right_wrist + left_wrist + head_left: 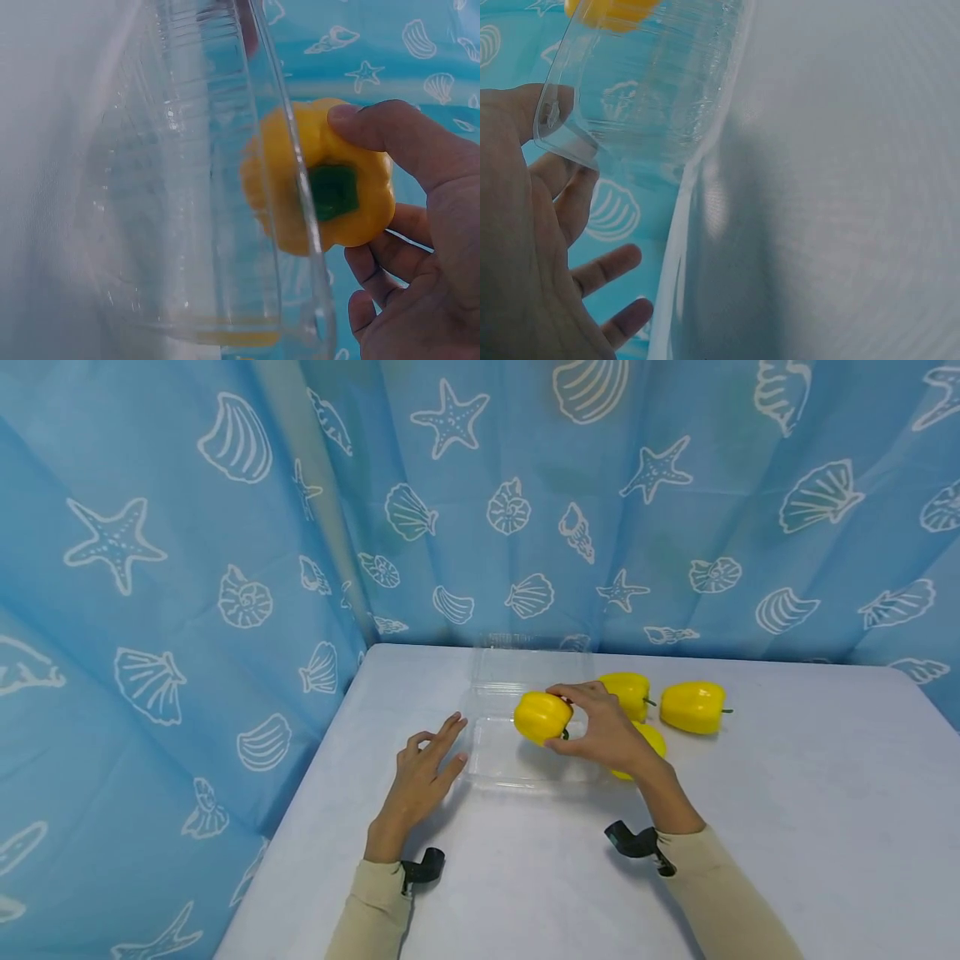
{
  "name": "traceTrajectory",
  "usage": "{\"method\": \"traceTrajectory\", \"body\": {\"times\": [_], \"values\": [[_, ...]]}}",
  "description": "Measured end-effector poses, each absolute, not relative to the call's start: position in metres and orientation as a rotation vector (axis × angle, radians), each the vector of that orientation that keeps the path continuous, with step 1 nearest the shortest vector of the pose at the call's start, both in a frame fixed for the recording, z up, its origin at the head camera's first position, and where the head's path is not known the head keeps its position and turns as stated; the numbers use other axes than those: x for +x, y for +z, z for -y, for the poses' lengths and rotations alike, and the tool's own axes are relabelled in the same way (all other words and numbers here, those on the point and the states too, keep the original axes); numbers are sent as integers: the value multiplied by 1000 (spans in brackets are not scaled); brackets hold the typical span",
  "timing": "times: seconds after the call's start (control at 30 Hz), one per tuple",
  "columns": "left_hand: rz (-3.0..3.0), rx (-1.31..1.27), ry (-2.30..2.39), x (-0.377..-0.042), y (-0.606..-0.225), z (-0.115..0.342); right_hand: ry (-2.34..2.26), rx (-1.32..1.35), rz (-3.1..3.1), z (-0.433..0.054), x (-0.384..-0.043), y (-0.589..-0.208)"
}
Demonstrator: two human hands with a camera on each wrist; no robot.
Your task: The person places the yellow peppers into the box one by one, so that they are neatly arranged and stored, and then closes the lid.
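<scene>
My right hand [611,727] holds a yellow bell pepper [542,717] between thumb and fingers, over the clear plastic clamshell box [491,760]. In the right wrist view the pepper [367,161] shows its green stem end, partly seen through the box wall [304,187]. The box's lid [510,668] is folded back toward the curtain. At the left side of the box is my left hand [423,777], its fingers spread and loosely bent. In the left wrist view the thumb of that hand [525,247] overlaps the box's corner [562,139] and shows through the plastic.
Right of the box lie more yellow peppers: one at the back [626,692], one half hidden by my right wrist [651,739], and one farther right [692,707]. A white cloth covers the table [525,877]. Blue shell-patterned curtains [465,527] hang behind and to the left.
</scene>
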State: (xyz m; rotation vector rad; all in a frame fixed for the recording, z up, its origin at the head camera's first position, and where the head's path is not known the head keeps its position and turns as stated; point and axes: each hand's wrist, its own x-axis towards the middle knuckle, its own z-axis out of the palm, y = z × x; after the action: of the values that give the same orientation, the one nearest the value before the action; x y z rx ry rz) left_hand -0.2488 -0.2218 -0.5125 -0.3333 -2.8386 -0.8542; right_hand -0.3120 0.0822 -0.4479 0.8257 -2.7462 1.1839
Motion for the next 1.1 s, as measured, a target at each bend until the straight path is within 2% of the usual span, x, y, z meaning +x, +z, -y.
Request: {"method": "traceTrajectory", "body": {"times": [0.4,1.1], "values": [[2830,-338,-861,-246,-514,223,1194,833,2776,-67,-318,-453],[2848,-351,-822,-247,-511,224,1137,1002,2680,-40,-333,-463]]}}
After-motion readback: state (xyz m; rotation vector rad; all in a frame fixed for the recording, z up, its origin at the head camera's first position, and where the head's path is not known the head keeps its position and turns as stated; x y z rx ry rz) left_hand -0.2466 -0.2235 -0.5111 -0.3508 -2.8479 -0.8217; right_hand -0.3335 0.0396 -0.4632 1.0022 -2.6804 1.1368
